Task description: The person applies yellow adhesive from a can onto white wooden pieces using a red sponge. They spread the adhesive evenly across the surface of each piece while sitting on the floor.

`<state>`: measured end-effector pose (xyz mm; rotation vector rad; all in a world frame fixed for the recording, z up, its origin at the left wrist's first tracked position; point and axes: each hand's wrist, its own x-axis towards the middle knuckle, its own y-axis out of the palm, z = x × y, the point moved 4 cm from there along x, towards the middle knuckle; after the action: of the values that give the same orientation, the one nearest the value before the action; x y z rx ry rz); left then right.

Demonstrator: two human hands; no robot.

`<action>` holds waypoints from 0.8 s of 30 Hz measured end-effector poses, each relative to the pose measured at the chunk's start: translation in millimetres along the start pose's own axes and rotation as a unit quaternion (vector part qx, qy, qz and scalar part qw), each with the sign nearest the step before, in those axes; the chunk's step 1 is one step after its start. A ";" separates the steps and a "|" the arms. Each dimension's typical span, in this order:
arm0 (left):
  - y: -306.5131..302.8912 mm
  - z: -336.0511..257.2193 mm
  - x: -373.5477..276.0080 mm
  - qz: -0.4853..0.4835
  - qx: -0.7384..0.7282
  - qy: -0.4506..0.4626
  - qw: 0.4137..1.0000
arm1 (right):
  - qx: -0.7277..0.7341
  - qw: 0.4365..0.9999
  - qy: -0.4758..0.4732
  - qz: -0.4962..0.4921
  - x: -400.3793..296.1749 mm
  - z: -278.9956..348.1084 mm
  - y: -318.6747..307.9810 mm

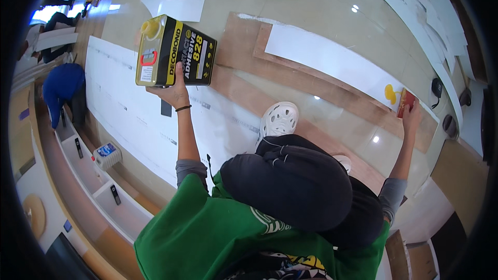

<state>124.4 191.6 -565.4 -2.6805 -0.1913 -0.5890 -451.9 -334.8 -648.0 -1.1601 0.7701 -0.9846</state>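
Observation:
My left hand grips a Decobond contact adhesive can from below, tilted, its yellow spout facing up and away at the left. On the right, my right hand holds a red spreader against the end of a long white laminate strip. A yellow puddle of adhesive lies on the strip just left of the spreader, with a thin trail running to it. Beneath the strip is a brown plywood board on the floor.
White printed sheets cover the floor at left. A white plastic jug stands beside a long white compartmented cabinet frame. A person in blue bends over its far end. A tape measure lies right of the strip.

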 end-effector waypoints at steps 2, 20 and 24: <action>-7.9 0.7 -6.4 -0.001 0.021 -0.003 1.000 | 0.044 0.999 0.004 -0.020 -2.1 -17.7 3.4; -143.5 49.4 -95.4 -0.152 0.140 -0.052 0.977 | 0.101 0.982 0.111 -0.112 -11.5 10.1 -27.6; -147.3 60.1 -99.3 -0.117 0.155 -0.036 0.980 | 0.134 0.978 0.124 -0.105 -17.1 17.6 -38.5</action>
<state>26.1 345.6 -607.7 -2.3936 -0.5755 -0.4846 -451.5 -316.1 -606.3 -0.9057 0.6936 -1.3855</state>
